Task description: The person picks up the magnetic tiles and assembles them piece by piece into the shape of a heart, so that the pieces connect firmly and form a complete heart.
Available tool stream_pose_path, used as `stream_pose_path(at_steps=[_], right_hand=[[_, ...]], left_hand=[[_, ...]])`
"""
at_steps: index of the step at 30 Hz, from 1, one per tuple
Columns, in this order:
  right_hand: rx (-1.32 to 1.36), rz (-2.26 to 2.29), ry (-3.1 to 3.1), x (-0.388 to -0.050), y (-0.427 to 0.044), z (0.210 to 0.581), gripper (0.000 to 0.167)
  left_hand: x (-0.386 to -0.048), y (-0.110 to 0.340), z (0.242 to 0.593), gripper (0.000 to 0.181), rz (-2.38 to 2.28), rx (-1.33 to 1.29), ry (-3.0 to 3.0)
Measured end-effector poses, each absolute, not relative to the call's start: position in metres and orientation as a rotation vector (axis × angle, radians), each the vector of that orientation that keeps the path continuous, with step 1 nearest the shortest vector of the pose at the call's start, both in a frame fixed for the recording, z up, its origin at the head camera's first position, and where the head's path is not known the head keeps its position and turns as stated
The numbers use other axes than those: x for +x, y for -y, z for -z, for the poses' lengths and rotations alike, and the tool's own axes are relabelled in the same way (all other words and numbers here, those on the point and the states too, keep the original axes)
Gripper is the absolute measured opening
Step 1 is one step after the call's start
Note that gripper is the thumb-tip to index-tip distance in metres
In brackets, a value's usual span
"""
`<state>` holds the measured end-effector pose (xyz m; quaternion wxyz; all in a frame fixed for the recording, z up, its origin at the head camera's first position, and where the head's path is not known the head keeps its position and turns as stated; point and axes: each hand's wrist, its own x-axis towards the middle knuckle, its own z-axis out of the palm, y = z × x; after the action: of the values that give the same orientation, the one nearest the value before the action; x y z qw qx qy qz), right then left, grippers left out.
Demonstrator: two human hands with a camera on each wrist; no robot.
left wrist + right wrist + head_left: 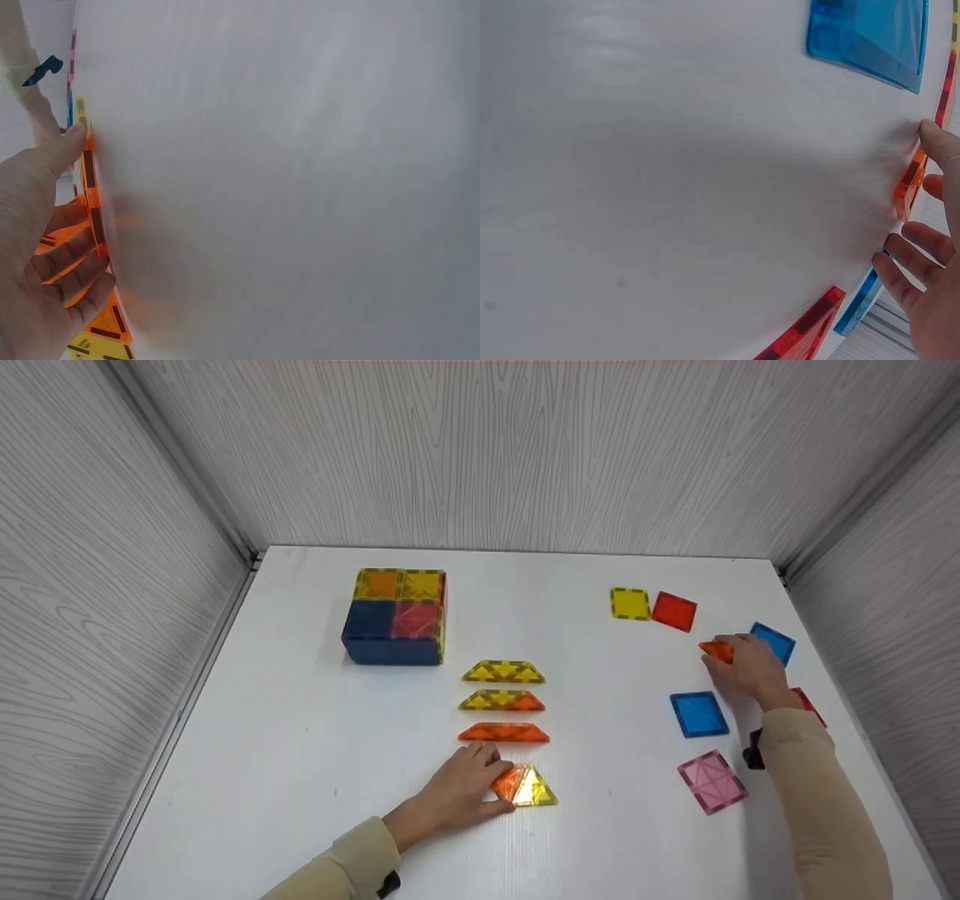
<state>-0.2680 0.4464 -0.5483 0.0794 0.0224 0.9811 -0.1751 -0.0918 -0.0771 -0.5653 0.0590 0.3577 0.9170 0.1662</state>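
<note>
My left hand (459, 789) pinches an orange triangular magnetic tile (509, 781) on the white table, thumb at its near side and fingers at its far side. Touching that tile's right side lies a yellow triangular tile (537, 791). Over at the right, my right hand (754, 669) holds an orange magnetic tile (718, 651) between thumb and fingers; in the right wrist view this orange tile (910, 184) shows nearly edge-on. Its full shape is hidden by the hand. Beyond the left hand lie an orange strip (504, 733), a yellow-and-orange strip (501, 701) and a yellow strip (503, 672).
A box-like block of coloured tiles (395, 619) stands at the back left. Around the right hand lie a yellow square (630, 604), a red square (674, 611), a blue square (699, 714), a pink square (712, 781) and another blue square (780, 643), partly covered. Pale panels (465, 457) enclose the table.
</note>
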Motion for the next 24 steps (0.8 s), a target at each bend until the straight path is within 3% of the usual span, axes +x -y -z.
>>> stream_pose_path(at_steps=[17, 24], right_hand=[[-0.017, 0.566, -2.977, -0.253, -0.442, 0.541, 0.064], [-0.183, 0.581, -3.091, -0.233, -0.425, 0.528, 0.052]], left_hand=[[-0.094, 0.075, 0.564, 0.059, -0.457, 1.067, -2.760], [-0.094, 0.073, 0.562, 0.058, -0.445, 1.018, -2.729]])
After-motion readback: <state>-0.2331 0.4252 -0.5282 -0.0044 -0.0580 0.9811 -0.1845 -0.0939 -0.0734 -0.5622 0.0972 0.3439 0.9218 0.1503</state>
